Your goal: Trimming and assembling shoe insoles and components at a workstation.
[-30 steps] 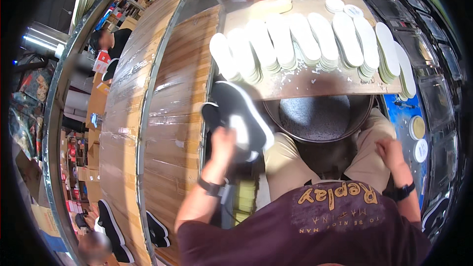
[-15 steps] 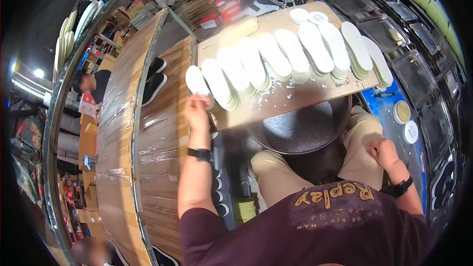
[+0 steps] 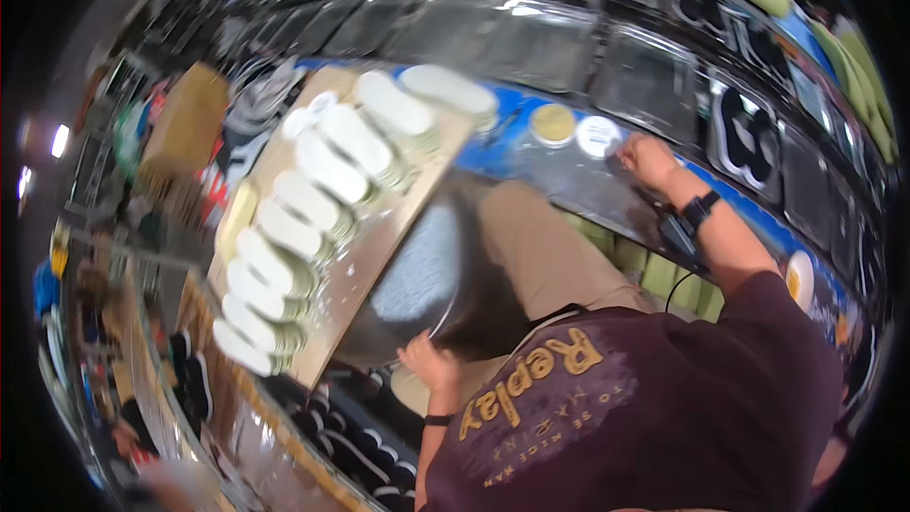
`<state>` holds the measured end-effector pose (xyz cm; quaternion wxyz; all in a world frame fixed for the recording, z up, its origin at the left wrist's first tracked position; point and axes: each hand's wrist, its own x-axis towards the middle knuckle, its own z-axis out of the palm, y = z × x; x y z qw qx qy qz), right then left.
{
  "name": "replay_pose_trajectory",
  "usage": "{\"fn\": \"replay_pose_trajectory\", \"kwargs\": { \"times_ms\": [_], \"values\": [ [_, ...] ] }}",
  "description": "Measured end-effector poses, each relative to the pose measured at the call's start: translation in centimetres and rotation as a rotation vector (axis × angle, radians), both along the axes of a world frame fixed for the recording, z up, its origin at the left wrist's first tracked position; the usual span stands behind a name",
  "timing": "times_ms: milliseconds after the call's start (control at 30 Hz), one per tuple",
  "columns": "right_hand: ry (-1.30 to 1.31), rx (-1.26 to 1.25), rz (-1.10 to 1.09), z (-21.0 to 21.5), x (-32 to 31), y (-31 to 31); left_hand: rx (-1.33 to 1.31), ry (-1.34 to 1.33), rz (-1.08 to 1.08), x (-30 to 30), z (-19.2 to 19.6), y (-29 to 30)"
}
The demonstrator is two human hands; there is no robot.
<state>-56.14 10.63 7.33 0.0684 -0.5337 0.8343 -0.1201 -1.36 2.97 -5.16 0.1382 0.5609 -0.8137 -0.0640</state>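
My right hand (image 3: pixel 649 163), a dark band on its wrist, is over the metal worktop, fingers closed at the edge of a white round disc (image 3: pixel 598 137). Whatever is in its fingers is too small to make out. Beside that disc lies a tan round disc (image 3: pixel 553 124). My left hand (image 3: pixel 428 363) hovers by my lap at the near rim of a dark round basin (image 3: pixel 374 353). Its fingers look loosely bent and apart, with nothing visible in them, though blurred. Stacks of white insoles (image 3: pixel 327 166) stand in a row on a tan board (image 3: pixel 365 246) to the left.
The worktop (image 3: pixel 559 171) has a blue edge and a dark device (image 3: pixel 675 233) with a cable. Racks with dark trays (image 3: pixel 645 76) run behind it. A black shoe pair (image 3: pixel 746 137) is on the rack. Green rolls (image 3: pixel 654 270) show under the worktop.
The view has swung to the right. My left hand has left the leftmost insole stack for my lap; the reddish thing it held no longer shows. My right hand has reached to the white disc.
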Motion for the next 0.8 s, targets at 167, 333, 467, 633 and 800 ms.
{"fn": "replay_pose_trajectory", "kwargs": {
  "times_ms": [167,333,467,633,800],
  "values": [
    [0.212,-0.078,-0.557,-0.4,-14.0,12.5,-0.030,-0.037,-0.037,-0.3,-0.2,0.1],
    [0.014,0.039,-0.846,2.1,-19.4,23.7,0.006,-0.058,-0.019,-1.0,0.4,0.3],
    [0.041,0.031,-0.738,0.7,-17.2,22.6,-0.041,-0.097,0.028,-0.3,-0.6,0.3],
    [0.217,0.260,-0.662,2.0,-16.7,17.2,-0.026,-0.111,-0.001,-0.2,-0.5,-0.2],
    [0.399,-0.086,-0.460,6.4,-8.2,7.2,0.035,-0.036,0.003,0.4,-0.4,-1.0]
  ]
}}
